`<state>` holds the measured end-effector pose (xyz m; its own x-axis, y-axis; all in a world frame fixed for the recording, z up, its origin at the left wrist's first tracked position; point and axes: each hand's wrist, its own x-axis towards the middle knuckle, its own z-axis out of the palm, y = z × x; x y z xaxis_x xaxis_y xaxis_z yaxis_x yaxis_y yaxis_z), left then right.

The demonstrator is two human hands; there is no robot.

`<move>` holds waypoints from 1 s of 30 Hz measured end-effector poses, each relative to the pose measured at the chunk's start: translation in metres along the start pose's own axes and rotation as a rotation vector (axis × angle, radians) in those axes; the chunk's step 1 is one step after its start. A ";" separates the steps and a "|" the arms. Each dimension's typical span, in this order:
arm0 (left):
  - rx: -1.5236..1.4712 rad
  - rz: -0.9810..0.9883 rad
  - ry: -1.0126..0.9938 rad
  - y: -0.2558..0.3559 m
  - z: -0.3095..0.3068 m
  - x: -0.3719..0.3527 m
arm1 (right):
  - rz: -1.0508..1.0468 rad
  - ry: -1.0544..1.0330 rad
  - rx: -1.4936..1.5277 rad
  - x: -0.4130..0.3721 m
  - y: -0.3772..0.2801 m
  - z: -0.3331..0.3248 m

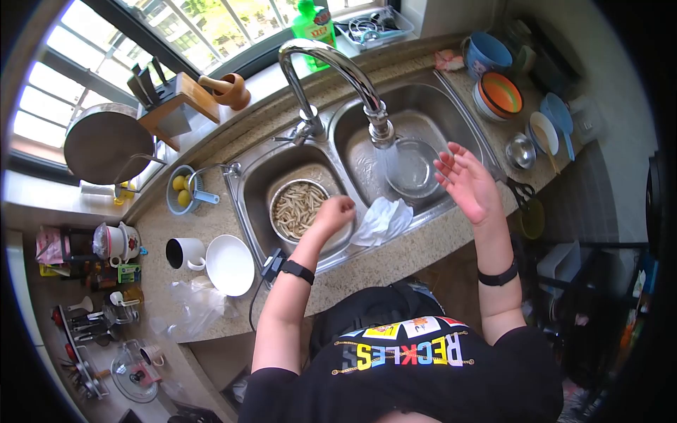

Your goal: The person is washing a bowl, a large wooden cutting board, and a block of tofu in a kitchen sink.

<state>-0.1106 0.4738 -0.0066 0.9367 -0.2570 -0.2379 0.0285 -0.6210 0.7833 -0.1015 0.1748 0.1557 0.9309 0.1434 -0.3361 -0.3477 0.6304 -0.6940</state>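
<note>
Left hand [334, 216]: forearm angled forward and inward, fingers loosely curled beside the round metal bowl [274, 222] of slender pale pieces [297, 209] in the left basin [256, 189]; whether pinching anything, cannot tell. Right hand [467, 187]: forearm reaching forward, palm turned up and inward, fingers parted and released, near the round vessel [414, 168] in the right basin [423, 127]. Between both hands, at the sink's front edge: crumpled white cloth or bag [383, 221]; above, chrome faucet [342, 67], water running.
</note>
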 end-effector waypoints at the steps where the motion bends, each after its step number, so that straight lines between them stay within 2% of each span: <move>1: -0.195 -0.078 0.121 -0.007 -0.010 0.008 | 0.019 0.025 -0.006 0.003 0.002 -0.002; 4: -0.813 -0.314 0.451 -0.020 -0.051 0.040 | 0.037 0.029 -0.030 0.012 0.011 -0.007; 5: -0.863 -0.399 0.551 -0.024 -0.066 0.051 | 0.044 0.044 -0.049 0.015 0.014 -0.009; 7: -0.893 -0.351 0.766 -0.017 -0.089 0.067 | 0.067 0.021 -0.055 0.018 0.022 -0.013; 9: -0.960 -0.193 0.702 -0.025 -0.104 0.084 | 0.135 -0.014 -0.093 0.019 0.032 -0.012; 10: -0.840 -0.094 0.672 -0.030 -0.107 0.096 | 0.161 -0.023 -0.103 0.020 0.036 -0.013; 11: -0.869 -0.049 0.687 -0.019 -0.105 0.101 | 0.185 -0.063 -0.110 0.021 0.041 -0.014; 12: -0.758 -0.126 0.723 -0.007 -0.104 0.101 | 0.188 -0.051 -0.125 0.021 0.044 -0.015; 14: -0.591 -0.099 0.703 -0.038 -0.097 0.127 | 0.205 -0.064 -0.156 0.023 0.046 -0.013; 15: -0.641 -0.110 0.626 -0.026 -0.103 0.116 | 0.205 -0.063 -0.181 0.024 0.047 -0.009; 18: -0.164 -0.236 0.737 -0.025 -0.100 0.103 | 0.207 -0.124 -0.228 0.031 0.045 0.000; 19: -0.475 -0.186 0.638 -0.012 -0.103 0.082 | 0.195 -0.157 -0.237 0.034 0.046 0.005; 20: -0.320 -0.238 0.731 -0.010 -0.094 0.070 | 0.150 -0.143 -0.438 0.037 0.048 0.011; 21: -0.362 -0.199 0.788 -0.014 -0.083 0.060 | 0.169 -0.179 -0.449 0.039 0.051 0.016; 22: -0.272 0.061 0.896 -0.013 -0.079 0.044 | 0.199 -0.216 -0.437 0.039 0.053 0.020; 23: -0.348 -0.183 0.665 -0.016 -0.075 0.022 | 0.227 -0.247 -0.424 0.038 0.054 0.025; 24: -0.368 -0.129 0.746 -0.014 -0.065 -0.001 | 0.338 -0.319 -0.285 0.034 0.050 0.034; 25: -0.276 -0.119 0.726 -0.025 -0.059 -0.021 | 0.348 -0.336 -0.292 0.035 0.058 0.032; 26: -0.334 -0.233 0.621 -0.012 -0.067 -0.053 | 0.126 -0.341 -0.735 0.038 0.069 0.026; 27: -0.402 -0.226 0.622 -0.027 -0.060 -0.072 | -0.120 -0.335 -1.166 0.036 0.079 0.025; 29: -0.239 -0.051 0.821 -0.058 -0.045 -0.110 | -0.089 -0.348 -1.101 0.023 0.086 0.043; 30: -0.333 -0.112 0.805 -0.050 -0.048 -0.137 | 0.037 -0.354 -1.004 0.020 0.091 0.044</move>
<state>-0.2234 0.5758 0.0148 0.8806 0.4707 0.0551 0.1182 -0.3308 0.9362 -0.1100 0.2684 0.1138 0.8413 0.4650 -0.2756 -0.1593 -0.2740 -0.9485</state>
